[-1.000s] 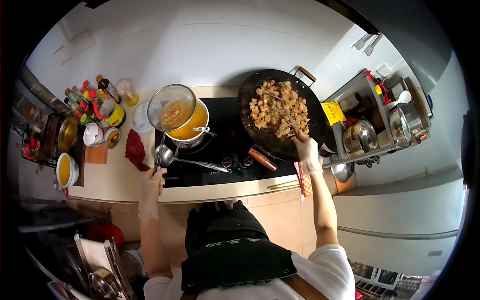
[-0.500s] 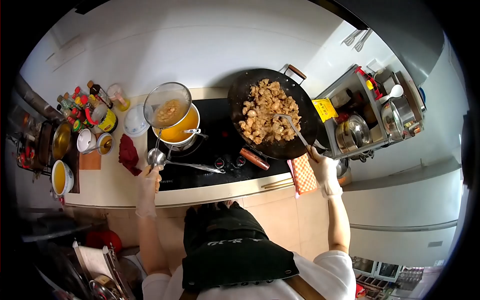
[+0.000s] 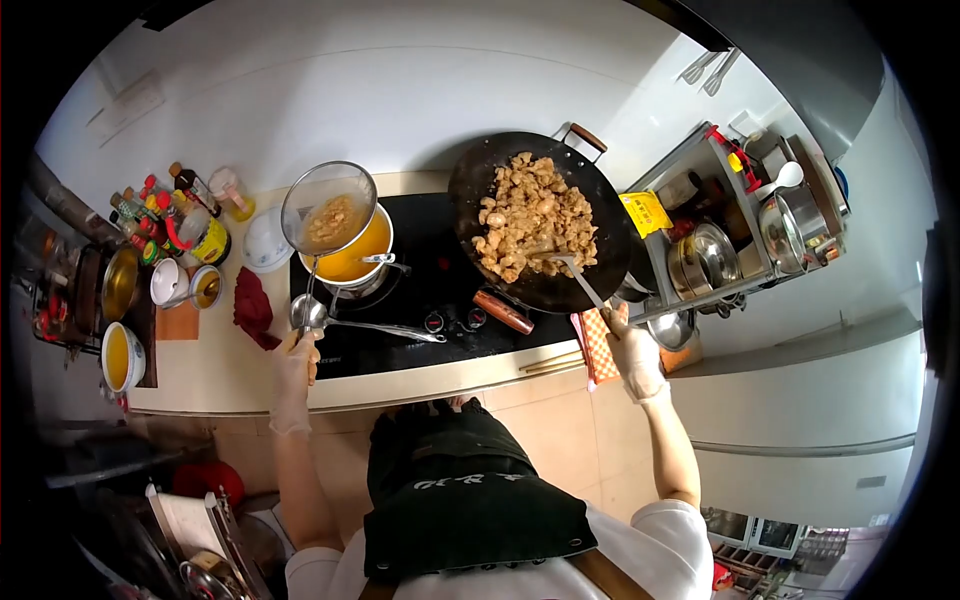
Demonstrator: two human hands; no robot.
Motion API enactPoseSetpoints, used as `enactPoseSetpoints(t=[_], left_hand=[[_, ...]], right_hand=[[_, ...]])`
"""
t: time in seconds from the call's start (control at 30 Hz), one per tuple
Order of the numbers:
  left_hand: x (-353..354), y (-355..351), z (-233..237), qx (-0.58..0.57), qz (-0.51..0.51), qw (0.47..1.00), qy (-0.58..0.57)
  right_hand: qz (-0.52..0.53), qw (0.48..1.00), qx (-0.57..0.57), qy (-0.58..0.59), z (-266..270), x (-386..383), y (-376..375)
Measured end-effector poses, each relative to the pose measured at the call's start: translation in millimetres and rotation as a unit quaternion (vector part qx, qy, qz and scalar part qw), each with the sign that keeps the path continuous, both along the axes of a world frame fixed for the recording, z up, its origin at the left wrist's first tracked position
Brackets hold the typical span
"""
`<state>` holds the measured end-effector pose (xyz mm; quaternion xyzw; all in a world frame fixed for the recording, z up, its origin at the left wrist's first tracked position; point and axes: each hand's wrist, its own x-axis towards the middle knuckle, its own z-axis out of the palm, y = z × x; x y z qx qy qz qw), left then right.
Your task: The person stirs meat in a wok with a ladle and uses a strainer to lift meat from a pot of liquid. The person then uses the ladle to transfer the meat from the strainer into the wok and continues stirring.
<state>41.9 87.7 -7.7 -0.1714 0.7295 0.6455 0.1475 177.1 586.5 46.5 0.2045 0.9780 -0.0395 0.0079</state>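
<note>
My gloved left hand (image 3: 294,375) is closed round the handle of a mesh strainer (image 3: 300,215). Pieces of browned food (image 3: 337,222) lie in the strainer, which is over the left part of a pot (image 3: 388,228) of orange-yellow liquid (image 3: 362,255). In my gloved right hand (image 3: 636,355) is the handle of a metal spatula (image 3: 586,283). Its blade is at the lower edge of a heap of browned meat chunks (image 3: 535,215) in a black wok (image 3: 615,230); the blade's tip is partly hidden by the meat. A ladle (image 3: 385,329) lies on the stove near my left hand.
The black cooktop (image 3: 420,290) carries the pot and wok, whose wooden handle (image 3: 503,312) points toward me. Chopsticks (image 3: 550,364) and a checked cloth (image 3: 597,350) are at the front edge. Bottles (image 3: 190,190) and bowls (image 3: 124,357) stand left; a rack (image 3: 755,240) of pans stands right.
My right hand and the spatula have shifted slightly left, and the blade has moved lower in the wok. The meat heap is slightly rearranged. The strainer stays over the pot.
</note>
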Motion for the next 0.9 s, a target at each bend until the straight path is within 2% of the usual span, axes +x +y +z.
enactPoseSetpoints(t=[0.07, 0.1, 0.2, 0.23, 0.33, 0.47, 0.5, 0.53, 0.63, 0.67, 0.77, 0.8, 0.87, 0.9], left_hand=[[0.3, 3.9, 7.6, -0.006, -0.004, 1.000, -0.008], [0.9, 5.6, 12.3, -0.009, -0.006, 1.000, -0.012], [2.6, 11.7, 21.2, -0.003, -0.015, 1.000, -0.004], [3.7, 14.6, 24.4, 0.001, -0.018, 1.000, -0.005], [6.1, 19.0, 30.0, 0.003, -0.030, 1.000, -0.005], [10.7, 20.2, 35.0, -0.004, -0.031, 0.999, -0.006], [11.6, 21.5, 36.4, -0.007, -0.027, 1.000, -0.009], [12.1, 21.4, 37.0, -0.011, -0.024, 1.000, -0.012], [12.0, 18.6, 36.2, -0.012, -0.030, 0.999, -0.016], [12.0, 17.1, 35.6, -0.015, -0.030, 0.999, -0.014], [13.2, 10.5, 33.1, -0.018, -0.022, 1.000, -0.008], [13.0, 9.4, 32.1, -0.015, -0.021, 1.000, -0.004], [12.0, 7.6, 29.7, -0.015, -0.019, 1.000, 0.001], [11.2, 6.1, 27.6, -0.016, -0.018, 1.000, 0.002]], right_hand=[[-0.004, 0.999, 0.028, -0.037, -27.0, 2.2, 8.6], [-0.014, 0.998, -0.001, -0.067, -22.6, -0.9, 3.2], [0.019, 0.989, 0.071, -0.132, -21.4, 0.7, -4.9], [0.056, 0.988, 0.096, -0.111, -26.8, 2.2, -1.2], [0.058, 0.982, 0.153, -0.094, -14.4, -11.0, 8.3], [0.070, 0.992, 0.109, 0.002, 13.4, -10.8, -14.7], [0.089, 0.993, 0.062, 0.046, 9.6, -14.4, -17.1], [0.054, 0.998, 0.033, -0.005, 22.0, -24.3, -34.1], [0.066, 0.997, 0.026, -0.022, 10.4, -47.3, -51.1], [0.024, 0.996, 0.017, -0.084, 19.0, -54.9, -65.2], [-0.003, 0.994, -0.027, -0.104, 4.9, -72.4, -68.5], [0.011, 0.996, 0.009, -0.088, 2.4, -75.9, -64.6], [0.053, 0.997, -0.033, -0.038, -40.3, -82.9, -24.0], [0.057, 0.997, -0.042, -0.036, -1.8, -74.4, -40.7]])
